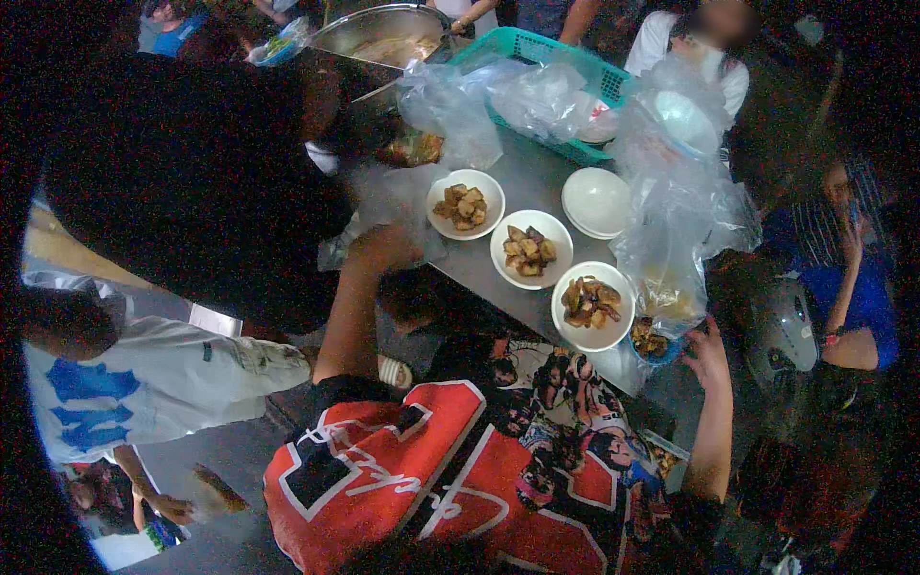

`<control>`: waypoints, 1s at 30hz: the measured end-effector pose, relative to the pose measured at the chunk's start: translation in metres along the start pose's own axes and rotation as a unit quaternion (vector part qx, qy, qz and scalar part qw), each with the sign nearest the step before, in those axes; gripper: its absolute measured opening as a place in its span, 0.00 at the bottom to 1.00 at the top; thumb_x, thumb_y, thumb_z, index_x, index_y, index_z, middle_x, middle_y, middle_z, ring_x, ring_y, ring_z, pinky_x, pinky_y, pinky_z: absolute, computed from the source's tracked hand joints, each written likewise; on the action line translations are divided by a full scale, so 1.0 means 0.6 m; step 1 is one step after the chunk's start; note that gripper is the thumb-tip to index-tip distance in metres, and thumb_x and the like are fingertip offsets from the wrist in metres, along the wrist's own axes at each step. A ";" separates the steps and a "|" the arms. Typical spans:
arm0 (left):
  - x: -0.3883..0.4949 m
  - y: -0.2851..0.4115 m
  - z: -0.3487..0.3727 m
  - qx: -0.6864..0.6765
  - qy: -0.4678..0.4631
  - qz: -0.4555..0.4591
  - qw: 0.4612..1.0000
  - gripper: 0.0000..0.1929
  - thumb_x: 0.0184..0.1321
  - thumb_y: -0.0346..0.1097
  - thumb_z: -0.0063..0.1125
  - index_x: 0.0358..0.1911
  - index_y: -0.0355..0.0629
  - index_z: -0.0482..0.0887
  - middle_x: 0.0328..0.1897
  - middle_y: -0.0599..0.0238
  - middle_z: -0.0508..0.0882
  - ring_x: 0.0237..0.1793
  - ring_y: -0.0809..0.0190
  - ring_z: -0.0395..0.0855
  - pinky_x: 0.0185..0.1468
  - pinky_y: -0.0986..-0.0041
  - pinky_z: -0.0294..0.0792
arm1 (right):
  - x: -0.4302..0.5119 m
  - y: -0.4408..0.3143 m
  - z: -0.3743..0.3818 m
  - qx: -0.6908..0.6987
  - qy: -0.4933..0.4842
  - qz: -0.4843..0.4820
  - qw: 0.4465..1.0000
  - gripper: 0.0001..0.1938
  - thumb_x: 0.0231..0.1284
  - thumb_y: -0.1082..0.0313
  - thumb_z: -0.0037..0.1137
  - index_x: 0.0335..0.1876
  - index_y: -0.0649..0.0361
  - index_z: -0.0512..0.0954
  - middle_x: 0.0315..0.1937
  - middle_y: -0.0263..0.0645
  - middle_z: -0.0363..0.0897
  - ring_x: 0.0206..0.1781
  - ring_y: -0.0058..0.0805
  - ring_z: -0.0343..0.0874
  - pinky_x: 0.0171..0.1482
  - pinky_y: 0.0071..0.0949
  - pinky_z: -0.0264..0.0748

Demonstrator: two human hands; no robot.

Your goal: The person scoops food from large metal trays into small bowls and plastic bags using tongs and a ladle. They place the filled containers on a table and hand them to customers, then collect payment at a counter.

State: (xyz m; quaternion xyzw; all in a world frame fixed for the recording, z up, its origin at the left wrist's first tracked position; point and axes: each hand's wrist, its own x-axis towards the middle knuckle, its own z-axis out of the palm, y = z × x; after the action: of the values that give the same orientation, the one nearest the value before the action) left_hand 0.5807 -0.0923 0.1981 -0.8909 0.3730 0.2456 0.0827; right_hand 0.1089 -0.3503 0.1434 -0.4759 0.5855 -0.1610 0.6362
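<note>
Before me, three white bowls of browned, chunky food stand in a slanting row: a far-left bowl (438, 224), a middle bowl (504, 269) and a near-right bowl (568, 332). My left hand (388, 248) is blurred at the table's left edge, against a thin clear plastic bag (402, 190); whether it grips the bag is unclear. At the right edge, my right hand (708, 356) has its fingers spread beside a small blue bowl (658, 357) with similar food. Above that bowl lies a clear plastic bag (665, 298) with something yellowish inside.
Stacked white bowls (596, 201) sit on the grey table (525, 162). Behind them is a green plastic basket (582, 152) holding plastic bags. A large metal pot (381, 36) stands at the back left. A dark-clothed person (201, 194) is close on the left; other people surround the table.
</note>
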 end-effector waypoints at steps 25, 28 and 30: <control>0.031 -0.076 -0.049 -0.060 0.293 -0.040 0.953 0.27 0.50 0.52 0.50 0.51 0.45 0.69 0.51 0.47 0.74 0.50 0.45 0.73 0.53 0.54 0.65 | -0.056 -0.069 0.029 -0.161 0.172 -0.380 0.894 0.21 0.51 0.77 0.48 0.54 0.63 0.67 0.55 0.40 0.67 0.60 0.31 0.63 0.63 0.27 0.53; 0.040 -0.066 -0.047 -0.046 0.259 -0.030 0.964 0.29 0.50 0.54 0.51 0.53 0.46 0.68 0.52 0.46 0.73 0.51 0.45 0.73 0.54 0.54 0.65 | -0.058 -0.067 0.029 -0.201 0.191 -0.386 0.880 0.21 0.51 0.77 0.48 0.54 0.63 0.67 0.55 0.41 0.68 0.60 0.32 0.63 0.63 0.27 0.54; 0.046 -0.054 -0.034 -0.028 0.213 -0.022 0.976 0.30 0.50 0.55 0.51 0.55 0.46 0.67 0.53 0.46 0.73 0.52 0.45 0.72 0.54 0.54 0.65 | -0.059 -0.065 0.030 -0.184 0.179 -0.384 0.887 0.21 0.50 0.77 0.48 0.53 0.63 0.68 0.55 0.41 0.68 0.60 0.32 0.64 0.63 0.27 0.54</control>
State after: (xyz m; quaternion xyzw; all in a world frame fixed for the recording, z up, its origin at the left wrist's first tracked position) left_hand 0.6279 -0.0934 0.2007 -0.9328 0.3552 0.0582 -0.0184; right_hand 0.1295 -0.3353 0.1926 -0.7351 0.4805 -0.3643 0.3097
